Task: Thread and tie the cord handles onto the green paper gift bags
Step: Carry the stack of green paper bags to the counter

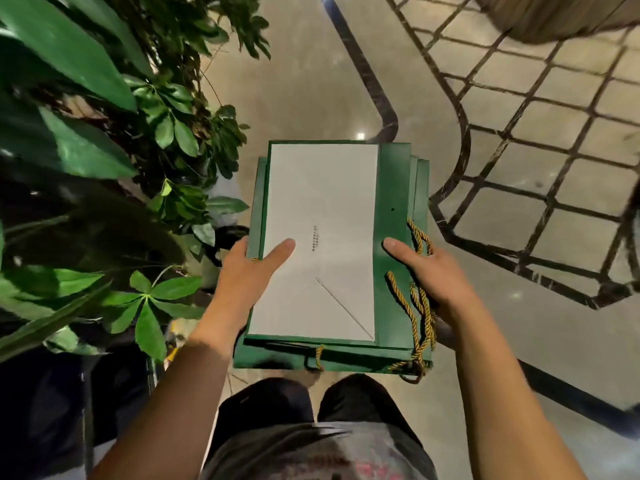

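Several bags [394,188]: green paper, flat, in one stack, held level in front of the body, above the shorts [270,403].
Panel [322,188]: pale, wide, faces up on top bag, w/ fold lines and tiny print; green strip at its right has one small hole [392,209].
Cords [420,306]: gold-green twist, loose along right edge of stack; loops hang past the near right corner, one short end pokes out at the near edge.
L hand [242,275]: clamps left edge of bags, thumb flat on panel, other fingers under the stack, hidden.
R hand [429,271]: clamps right edge, thumb on green strip, cords go under the palm; other fingers below, hidden.
Plants [104,150]: big green leaves at left, near the bags.
Floor [311,81]: beige polished stone w/ dark inlay lines, grid pattern at right.
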`<act>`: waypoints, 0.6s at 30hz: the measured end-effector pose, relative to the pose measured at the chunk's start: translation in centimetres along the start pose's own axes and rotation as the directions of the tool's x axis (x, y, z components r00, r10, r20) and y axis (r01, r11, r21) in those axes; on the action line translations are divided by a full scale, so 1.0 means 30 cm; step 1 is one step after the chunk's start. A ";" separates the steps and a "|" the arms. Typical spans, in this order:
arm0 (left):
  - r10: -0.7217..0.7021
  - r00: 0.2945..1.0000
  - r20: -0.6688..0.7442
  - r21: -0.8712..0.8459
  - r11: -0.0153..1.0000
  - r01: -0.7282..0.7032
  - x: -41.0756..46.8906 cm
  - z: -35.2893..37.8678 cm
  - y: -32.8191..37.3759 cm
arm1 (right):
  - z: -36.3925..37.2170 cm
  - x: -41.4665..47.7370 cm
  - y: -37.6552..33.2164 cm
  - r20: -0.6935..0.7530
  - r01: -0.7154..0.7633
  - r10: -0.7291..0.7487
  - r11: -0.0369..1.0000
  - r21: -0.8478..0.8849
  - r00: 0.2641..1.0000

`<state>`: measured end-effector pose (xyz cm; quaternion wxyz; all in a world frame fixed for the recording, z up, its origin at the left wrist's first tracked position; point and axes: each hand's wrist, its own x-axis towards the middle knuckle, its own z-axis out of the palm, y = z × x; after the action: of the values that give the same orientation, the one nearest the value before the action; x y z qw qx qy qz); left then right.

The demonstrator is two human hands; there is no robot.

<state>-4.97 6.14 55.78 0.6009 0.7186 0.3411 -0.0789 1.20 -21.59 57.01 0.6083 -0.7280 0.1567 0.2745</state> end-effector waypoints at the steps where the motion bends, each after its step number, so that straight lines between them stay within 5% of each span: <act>1: 0.019 1.000 -0.021 0.000 1.000 -0.019 -0.028 -0.013 0.025 | -0.001 -0.018 -0.033 -0.001 0.025 -0.025 0.999 -0.028 1.000; 10: 0.000 0.968 -0.250 -0.113 0.993 -0.029 -0.284 -0.052 0.096 | -0.026 -0.102 -0.235 0.172 0.208 -0.177 0.960 -0.185 0.969; 18: -0.138 0.879 -0.457 -0.300 0.954 -0.007 -0.593 -0.076 0.014 | 0.046 -0.169 -0.275 0.445 0.350 -0.221 0.908 -0.231 0.868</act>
<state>-18.83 1.18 66.03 0.5960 0.6069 0.5096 0.1299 1.49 -19.04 66.44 0.5422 -0.7542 -0.1291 0.3472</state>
